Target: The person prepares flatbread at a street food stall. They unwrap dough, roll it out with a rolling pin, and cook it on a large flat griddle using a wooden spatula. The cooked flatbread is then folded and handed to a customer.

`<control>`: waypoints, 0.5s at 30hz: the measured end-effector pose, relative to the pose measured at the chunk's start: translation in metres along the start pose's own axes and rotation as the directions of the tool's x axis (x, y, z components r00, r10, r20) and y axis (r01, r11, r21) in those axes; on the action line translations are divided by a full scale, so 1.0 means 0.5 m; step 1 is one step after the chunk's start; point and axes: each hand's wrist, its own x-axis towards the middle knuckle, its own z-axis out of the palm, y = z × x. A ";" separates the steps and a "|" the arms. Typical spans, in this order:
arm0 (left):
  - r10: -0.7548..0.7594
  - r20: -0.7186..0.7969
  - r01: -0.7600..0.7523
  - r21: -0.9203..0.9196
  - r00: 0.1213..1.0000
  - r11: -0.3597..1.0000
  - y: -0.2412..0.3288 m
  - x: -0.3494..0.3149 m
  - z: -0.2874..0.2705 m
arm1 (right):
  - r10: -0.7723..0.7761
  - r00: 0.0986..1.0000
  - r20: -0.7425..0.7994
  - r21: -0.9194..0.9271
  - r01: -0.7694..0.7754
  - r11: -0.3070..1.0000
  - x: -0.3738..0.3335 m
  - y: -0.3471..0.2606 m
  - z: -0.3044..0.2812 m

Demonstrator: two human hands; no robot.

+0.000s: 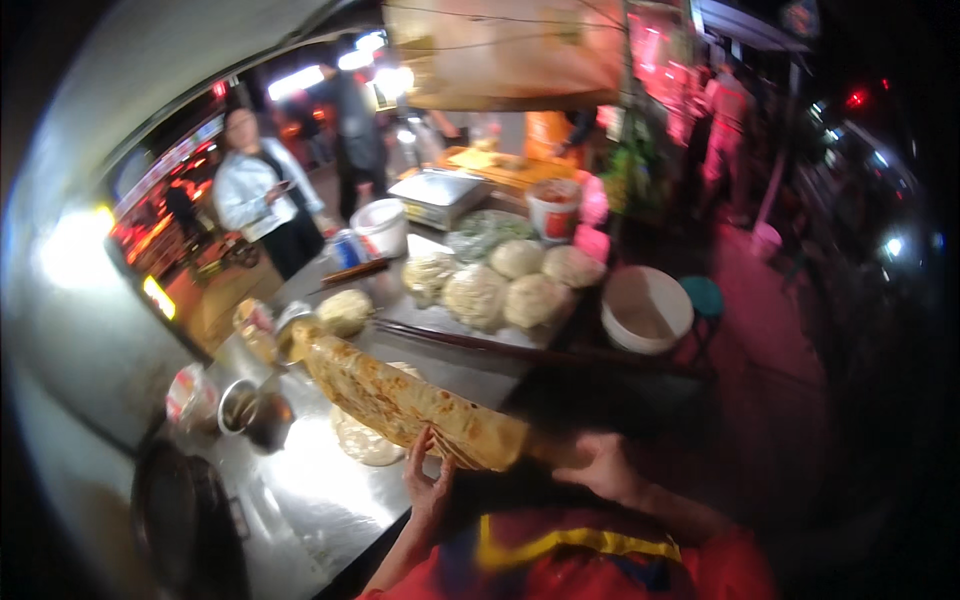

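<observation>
A long, brown-spotted flatbread [400, 395] hangs folded over what looks like a wooden stick, slanting above the steel worktop [330, 490]. At its lower edge, my left hand [432, 475] pinches the bread between thumb and fingers. My right hand [605, 468] is closed around the brown, blurred handle [548, 448] that sticks out of the bread's right end; most of the stick is hidden by the bread. Beneath the bread, a flat round of pale dough [362, 440] lies partly covered on the worktop.
Several wrapped dough balls [475, 297] sit beyond a dark rail [455, 340], near a scale [440, 195] and white tub [380, 228]. A white bucket [648, 310] stands right. Steel pot [240, 408] and dark round pan [190, 520] are left. A person [265, 190] stands across the counter.
</observation>
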 end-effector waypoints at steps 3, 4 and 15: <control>-0.012 0.108 0.018 -0.054 0.994 0.998 0.067 -0.008 0.105 | 0.073 0.996 0.053 0.102 -0.078 0.992 -0.054 0.020 -0.143; -0.002 0.164 0.016 -0.084 0.986 0.996 0.091 -0.007 0.153 | 0.088 0.996 0.002 0.138 -0.087 0.987 -0.083 0.049 -0.189; -0.041 0.535 0.199 -0.240 0.844 0.950 0.296 -0.098 0.577 | 0.405 0.838 -0.365 -0.112 -0.472 0.874 -0.313 0.144 -0.697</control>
